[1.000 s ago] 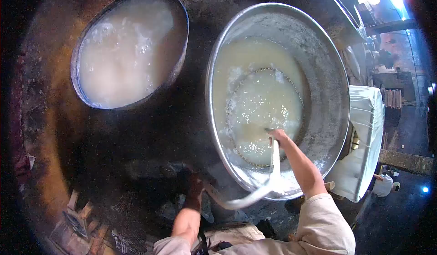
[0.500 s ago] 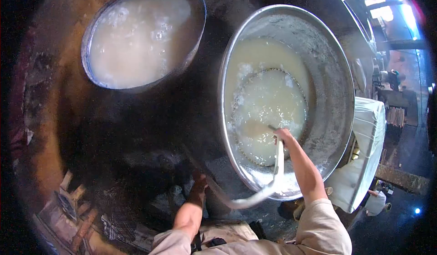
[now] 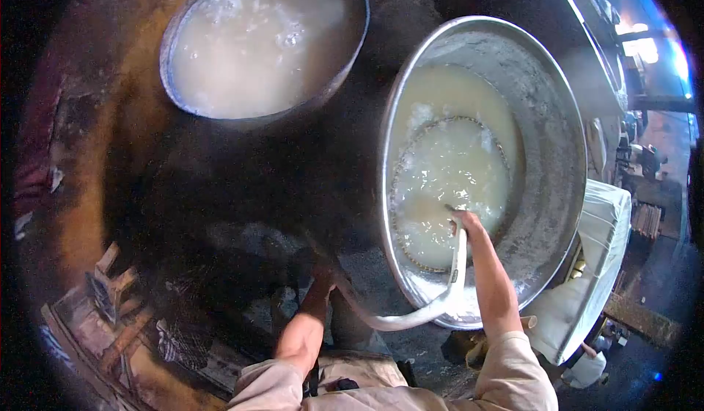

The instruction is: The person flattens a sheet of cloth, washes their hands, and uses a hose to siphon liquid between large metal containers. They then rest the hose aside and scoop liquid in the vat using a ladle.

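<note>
My right hand (image 3: 467,222) is closed around the end of a white hose (image 3: 414,317), over the near part of a large metal vat (image 3: 546,154). A dark tip shows just past the fingers. Cloudy, pale yellowish liquid (image 3: 469,169) fills the lower part of the vat. A round, beaded-looking rim (image 3: 506,151) stands out in that liquid. The hose bends over the vat's near edge and runs left into shadow. There my left hand (image 3: 323,273) grips a darker stretch of it, low and left of the vat; its fingers are dim.
A second vat (image 3: 167,81) of cloudy, bubbling liquid stands at the upper left. White cloth (image 3: 605,224) drapes a container right of the metal vat. Broken wood pieces (image 3: 114,286) lie lower left. Another person (image 3: 587,369) is at the far lower right.
The view has shifted, so both vats sit farther right in it. Both hands keep their hold on the hose, and the right hand stays over the liquid.
</note>
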### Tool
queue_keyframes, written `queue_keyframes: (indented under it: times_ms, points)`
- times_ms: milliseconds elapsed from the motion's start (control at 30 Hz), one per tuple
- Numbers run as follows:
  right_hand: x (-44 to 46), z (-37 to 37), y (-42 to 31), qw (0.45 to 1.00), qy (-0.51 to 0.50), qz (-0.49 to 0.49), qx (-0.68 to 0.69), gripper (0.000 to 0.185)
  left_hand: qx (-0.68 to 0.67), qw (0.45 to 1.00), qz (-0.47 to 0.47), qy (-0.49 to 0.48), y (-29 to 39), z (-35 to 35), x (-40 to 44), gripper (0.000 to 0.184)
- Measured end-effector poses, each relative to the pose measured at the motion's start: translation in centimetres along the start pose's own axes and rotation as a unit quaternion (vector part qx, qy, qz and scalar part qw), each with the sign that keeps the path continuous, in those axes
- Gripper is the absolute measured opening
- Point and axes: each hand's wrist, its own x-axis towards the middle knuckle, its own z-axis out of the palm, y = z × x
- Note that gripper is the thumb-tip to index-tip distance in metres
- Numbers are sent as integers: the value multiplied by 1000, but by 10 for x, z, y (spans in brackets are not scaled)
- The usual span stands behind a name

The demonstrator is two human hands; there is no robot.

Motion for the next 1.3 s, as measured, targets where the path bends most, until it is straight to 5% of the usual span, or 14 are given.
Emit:
queue_keyframes:
  times_ms: [33,100,300,500,833,867,900,967,1033,1100,1133,1167,1233,1300]
  points:
    - [-3,-4,1,997,-40,-56,40,28,-3,1000,4,4,0,-3,-1,40]
    - [23,-8,4,999,-17,31,22,32,-2,1000,13,4,4,2,0,41]
    - [23,-6,3,997,40,71,15,23,2,1000,31,1,21,11,5,43]
    - [12,-8,-1,997,-7,71,5,25,9,999,30,-8,21,20,3,46]
    - [17,1,6,960,-109,60,249,21,64,997,15,-31,30,38,-23,50]
    - [12,13,5,960,-41,2,278,22,77,996,16,-31,34,41,-28,50]
    - [21,6,3,954,-118,22,276,21,93,995,20,-30,40,47,-33,50]
    - [6,24,-5,945,-44,-49,321,24,123,991,40,20,59,65,-50,51]
    - [21,29,-15,947,-5,21,319,25,142,974,111,139,89,113,-95,44]
    - [21,35,-21,936,-8,13,351,23,348,863,341,134,122,187,-137,43]
    - [14,45,-30,926,23,10,376,23,480,725,484,92,136,212,-161,40]
    - [10,51,-36,915,53,8,400,23,503,646,573,37,149,240,-183,42]
    - [5,58,-42,908,39,-3,417,22,594,530,581,-172,167,269,-199,50]
    - [9,62,-42,911,90,13,403,32,703,434,480,-294,166,293,-201,54]
